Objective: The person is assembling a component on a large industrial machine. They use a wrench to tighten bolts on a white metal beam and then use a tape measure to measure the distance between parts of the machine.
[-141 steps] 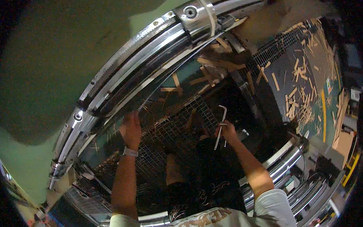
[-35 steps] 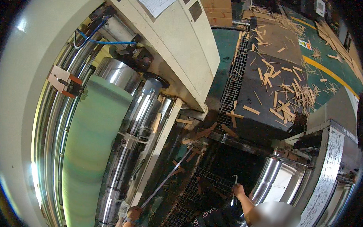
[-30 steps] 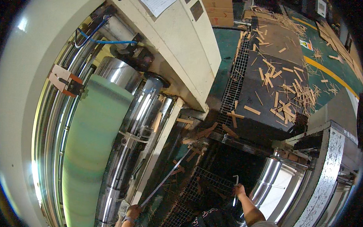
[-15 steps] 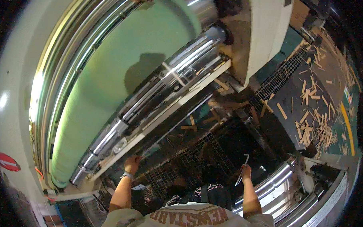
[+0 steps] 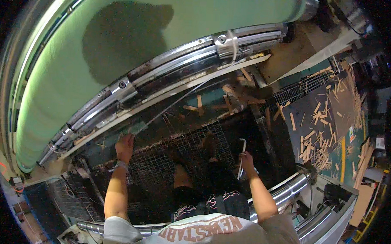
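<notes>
Within the closed right hand [image 5: 247, 160], the hex key [image 5: 244, 147] looks rigid, best held mid-shaft; the left hand [image 5: 125, 147] pinches a long strip [image 5: 179, 99], likely light and springy.

Green hard floor [image 5: 312, 71], straight yellow stripe [image 5: 343, 159] on it. Dark grey flat mat [image 5: 306, 104]: lots of thin light-brown strips [image 5: 293, 121] on top, some heaped. More strips near square-holed metal grid [image 5: 221, 131].

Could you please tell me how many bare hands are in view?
2: the left hand near the thin pale strip, and the right hand holding an L-shaped metal rod.
</notes>
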